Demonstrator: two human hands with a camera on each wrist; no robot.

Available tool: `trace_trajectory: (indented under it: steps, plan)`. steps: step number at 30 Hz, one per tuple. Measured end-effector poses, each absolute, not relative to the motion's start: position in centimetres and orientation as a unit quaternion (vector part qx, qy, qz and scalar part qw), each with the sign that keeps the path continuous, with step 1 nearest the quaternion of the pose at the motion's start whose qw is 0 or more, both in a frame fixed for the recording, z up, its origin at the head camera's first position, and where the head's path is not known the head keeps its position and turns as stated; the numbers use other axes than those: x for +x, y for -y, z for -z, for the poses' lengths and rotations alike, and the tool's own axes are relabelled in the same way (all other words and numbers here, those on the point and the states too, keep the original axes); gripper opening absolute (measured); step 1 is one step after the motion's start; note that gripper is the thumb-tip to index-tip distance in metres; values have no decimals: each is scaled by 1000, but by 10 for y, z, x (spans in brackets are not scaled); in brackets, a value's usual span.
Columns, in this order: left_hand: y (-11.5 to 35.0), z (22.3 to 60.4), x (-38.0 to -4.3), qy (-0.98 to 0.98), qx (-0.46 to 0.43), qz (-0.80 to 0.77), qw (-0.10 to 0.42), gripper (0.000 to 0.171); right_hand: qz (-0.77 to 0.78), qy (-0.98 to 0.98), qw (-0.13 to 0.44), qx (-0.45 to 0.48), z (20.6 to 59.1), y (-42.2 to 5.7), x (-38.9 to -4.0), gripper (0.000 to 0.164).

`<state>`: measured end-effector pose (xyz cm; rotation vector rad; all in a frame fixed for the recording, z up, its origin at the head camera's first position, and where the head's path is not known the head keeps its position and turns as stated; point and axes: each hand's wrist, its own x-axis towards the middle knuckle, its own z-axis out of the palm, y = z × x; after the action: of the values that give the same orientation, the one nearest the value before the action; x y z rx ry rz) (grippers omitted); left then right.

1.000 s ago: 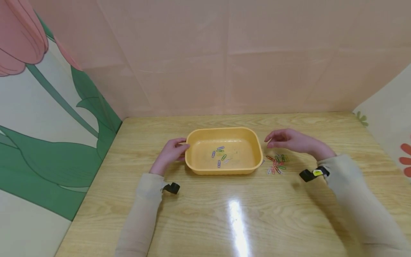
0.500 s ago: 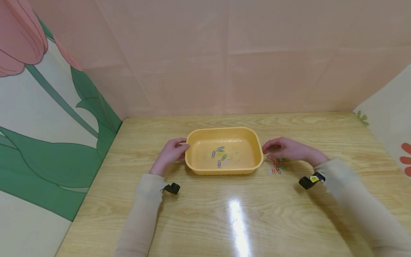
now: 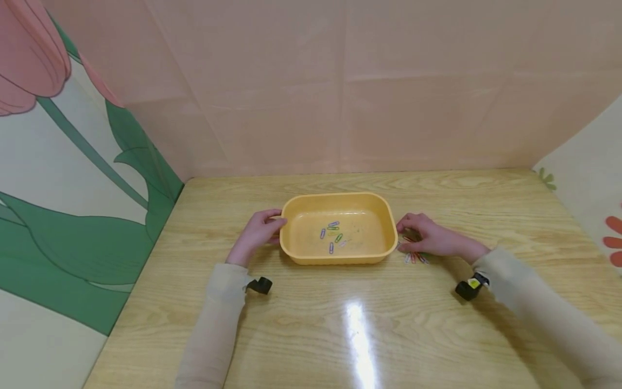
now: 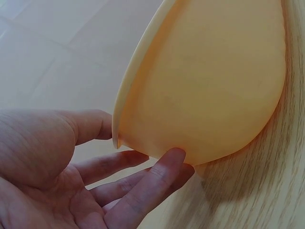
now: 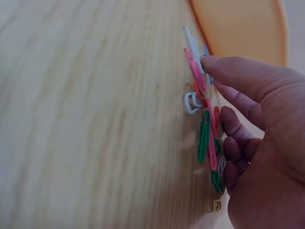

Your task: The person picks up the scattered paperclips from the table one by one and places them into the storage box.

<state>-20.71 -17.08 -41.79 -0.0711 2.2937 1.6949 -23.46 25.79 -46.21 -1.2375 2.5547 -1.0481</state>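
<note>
A yellow plastic tray (image 3: 340,260) stands on the table, with several coloured paper clips (image 3: 331,248) lying loose inside. My left hand (image 3: 256,231) holds its left end; in the left wrist view the thumb is at the rim and the fingertips (image 4: 174,156) lie against the outer wall. Beside the tray's right end my right hand (image 3: 434,237) is low over a small pile of paper clips (image 3: 415,259). In the right wrist view the thumb tip (image 5: 209,63) is right at a white paper clip (image 5: 194,50), with a blue paper clip (image 5: 211,80) just behind.
Pink, green and white clips lie in the pile, with a yellowish one (image 5: 217,205) at its lower end. The wooden table (image 3: 301,313) meets a pink wall covering (image 3: 340,124) at the back. A flower-printed panel (image 3: 73,237) borders the left side.
My right hand has come down and slightly toward me, from above the pile to the clips near the tray's right end. The left hand and the tray have stayed put.
</note>
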Motion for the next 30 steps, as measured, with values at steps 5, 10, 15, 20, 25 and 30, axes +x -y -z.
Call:
trace_trajectory:
  steps: [5,10,15,20,25,30]
  plan:
    - [171,418,-207,-797,-28,-585,148,47,329,-859,53,-388,462,-257,-230,28]
    - [170,418,-207,-803,-35,-577,147,46,331,-860,46,-387,463,-256,-228,25]
    - [169,418,-208,-804,-33,-575,144,46,348,-835,30,-425,466,-257,-230,24]
    - [170,418,-208,-804,-28,-578,140,46,367,-814,29,-448,467,-256,-232,20]
    - [169,418,-208,-802,-25,-581,139,45,360,-813,27,-456,467,-255,-233,17]
    - [169,420,-208,-800,-20,-583,139,45,381,-811,76,-437,460,-258,-233,11]
